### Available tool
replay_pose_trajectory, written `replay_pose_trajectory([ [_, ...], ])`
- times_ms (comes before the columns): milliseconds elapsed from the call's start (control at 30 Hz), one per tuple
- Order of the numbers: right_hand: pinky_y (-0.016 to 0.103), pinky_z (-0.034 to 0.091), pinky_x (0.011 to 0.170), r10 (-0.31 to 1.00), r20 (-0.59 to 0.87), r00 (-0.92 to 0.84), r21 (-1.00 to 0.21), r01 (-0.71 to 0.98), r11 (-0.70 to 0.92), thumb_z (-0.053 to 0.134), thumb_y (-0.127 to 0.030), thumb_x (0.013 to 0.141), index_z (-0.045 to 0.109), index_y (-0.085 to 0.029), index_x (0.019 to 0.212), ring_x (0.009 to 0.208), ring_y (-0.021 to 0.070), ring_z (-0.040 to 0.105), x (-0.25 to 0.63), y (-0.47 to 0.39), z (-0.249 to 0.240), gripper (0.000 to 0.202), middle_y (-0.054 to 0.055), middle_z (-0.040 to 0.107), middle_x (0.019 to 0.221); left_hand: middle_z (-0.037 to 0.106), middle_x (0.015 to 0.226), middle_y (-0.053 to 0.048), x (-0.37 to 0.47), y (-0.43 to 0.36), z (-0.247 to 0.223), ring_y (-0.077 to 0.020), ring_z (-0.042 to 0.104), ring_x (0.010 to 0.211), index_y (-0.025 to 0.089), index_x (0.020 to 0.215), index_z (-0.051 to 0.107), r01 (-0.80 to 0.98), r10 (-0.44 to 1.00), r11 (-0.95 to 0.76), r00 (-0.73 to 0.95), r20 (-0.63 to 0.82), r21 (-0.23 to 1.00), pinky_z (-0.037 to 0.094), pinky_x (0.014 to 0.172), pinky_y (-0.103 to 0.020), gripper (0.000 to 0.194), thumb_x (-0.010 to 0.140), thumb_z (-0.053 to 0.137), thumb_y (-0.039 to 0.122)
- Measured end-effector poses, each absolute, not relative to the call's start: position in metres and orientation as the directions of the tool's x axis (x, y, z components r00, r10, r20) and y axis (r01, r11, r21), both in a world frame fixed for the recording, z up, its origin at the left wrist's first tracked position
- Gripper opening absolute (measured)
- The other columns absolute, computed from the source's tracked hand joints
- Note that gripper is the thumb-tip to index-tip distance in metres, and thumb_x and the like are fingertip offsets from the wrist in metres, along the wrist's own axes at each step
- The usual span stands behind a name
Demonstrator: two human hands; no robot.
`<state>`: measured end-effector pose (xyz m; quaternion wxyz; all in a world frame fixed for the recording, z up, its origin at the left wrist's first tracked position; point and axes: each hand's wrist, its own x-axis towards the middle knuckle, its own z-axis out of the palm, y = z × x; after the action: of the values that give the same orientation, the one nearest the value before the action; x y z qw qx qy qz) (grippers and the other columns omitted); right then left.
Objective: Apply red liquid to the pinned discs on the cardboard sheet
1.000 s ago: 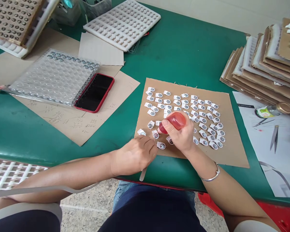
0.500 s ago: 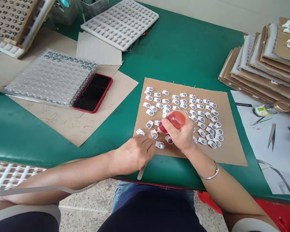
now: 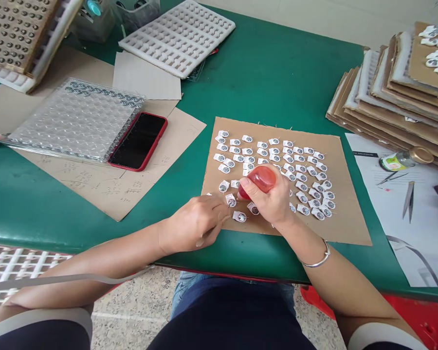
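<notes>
My right hand [image 3: 275, 199] is wrapped round a soft, translucent red squeeze bottle [image 3: 262, 179], its narrow end tilted down to the left. Just below that end lies a small white tab with a round silvery disc [image 3: 231, 200]. My left hand [image 3: 197, 223] is closed on metal tweezers, mostly hidden by the fingers; their thin tip appears to reach this tab. Several similar tabs, such as one nearer me [image 3: 240, 217], lie spread over a brown cardboard sheet [image 3: 346, 218]. My right hand hides some of them.
To the left are a clear blister tray [image 3: 76, 121] and a red-cased phone [image 3: 138, 141]. White grid trays [image 3: 178, 36] lie at the back. Stacked cardboard sheets [image 3: 387, 102] stand at right, near a small glass bottle [image 3: 405, 159] and another pair of tweezers [image 3: 409, 201] on paper.
My left hand has shifted a little left and turned, so the tweezers' rear end shows less below it. The red bottle stays above the same tab. The whole view has shifted slightly.
</notes>
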<state>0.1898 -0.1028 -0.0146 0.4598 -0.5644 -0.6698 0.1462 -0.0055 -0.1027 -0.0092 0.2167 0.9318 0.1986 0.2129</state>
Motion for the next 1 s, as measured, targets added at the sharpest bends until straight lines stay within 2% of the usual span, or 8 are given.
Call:
replay_pose_trajectory([
  [133,0.028,0.049,0.057,0.893,0.448,0.038,-0.706,0.629,0.327,0.064,-0.044,0.075,0.054,-0.021,0.074,0.061,0.0124,0.056,0.19,-0.103,-0.014,0.025,-0.001,0.059,0.067,0.057,0.07,-0.004,-0.008,-0.097,-0.009,-0.0134,0.054,0.066,0.014,0.083,0.055,0.241,0.506,-0.748,0.81,0.296,0.618,0.043,0.061,-0.025,0.016,0.087,0.04,0.011],
  [400,0.025,0.047,0.055,0.907,0.422,0.015,-0.737,0.588,0.333,0.066,-0.04,0.074,0.053,-0.02,0.076,0.058,0.0102,0.053,0.188,-0.107,-0.012,0.024,-0.002,0.058,0.066,0.067,0.075,-0.005,-0.008,-0.087,-0.007,-0.0121,0.061,0.067,0.013,0.079,0.064,0.262,0.625,-0.584,0.749,0.219,0.768,0.045,0.061,-0.022,0.014,0.084,0.051,0.015],
  [633,0.027,0.048,0.056,0.905,0.425,0.021,-0.751,0.567,0.34,0.067,-0.039,0.072,0.053,-0.021,0.075,0.058,0.011,0.053,0.187,-0.108,-0.012,0.023,-0.002,0.058,0.066,0.068,0.07,-0.004,-0.007,-0.077,-0.004,-0.0102,0.059,0.06,0.012,0.075,0.068,0.392,0.72,-0.389,0.694,0.01,0.833,0.042,0.054,-0.019,0.012,0.079,0.061,0.02],
  [800,0.026,0.049,0.058,0.917,0.397,-0.031,-0.765,0.541,0.349,0.068,-0.035,0.071,0.054,-0.021,0.075,0.06,0.0106,0.054,0.188,-0.107,-0.009,0.02,-0.003,0.059,0.067,0.068,0.07,-0.004,-0.008,-0.071,-0.006,-0.0112,0.06,0.063,0.011,0.075,0.069,0.384,0.739,-0.241,0.668,-0.088,0.891,0.043,0.055,-0.019,0.014,0.077,0.063,0.023],
  [900,0.028,0.05,0.058,0.94,0.341,-0.028,-0.787,0.538,0.302,0.069,-0.038,0.07,0.055,-0.022,0.074,0.059,0.0116,0.056,0.19,-0.106,-0.003,0.022,-0.004,0.06,0.064,0.067,0.066,-0.004,-0.007,-0.067,-0.005,-0.0119,0.059,0.062,0.01,0.075,0.069,0.385,0.739,-0.178,0.66,-0.135,0.906,0.043,0.054,-0.02,0.016,0.075,0.064,0.026],
  [1000,0.03,0.052,0.056,0.97,0.241,-0.011,-0.877,0.426,0.223,0.065,-0.04,0.075,0.054,-0.022,0.08,0.055,0.0127,0.06,0.193,-0.106,0.007,0.022,-0.004,0.06,0.06,0.065,0.062,-0.004,-0.007,-0.064,-0.006,-0.011,0.057,0.058,0.009,0.075,0.069,0.381,0.737,-0.133,0.655,-0.166,0.915,0.041,0.049,-0.019,0.017,0.073,0.066,0.026],
])
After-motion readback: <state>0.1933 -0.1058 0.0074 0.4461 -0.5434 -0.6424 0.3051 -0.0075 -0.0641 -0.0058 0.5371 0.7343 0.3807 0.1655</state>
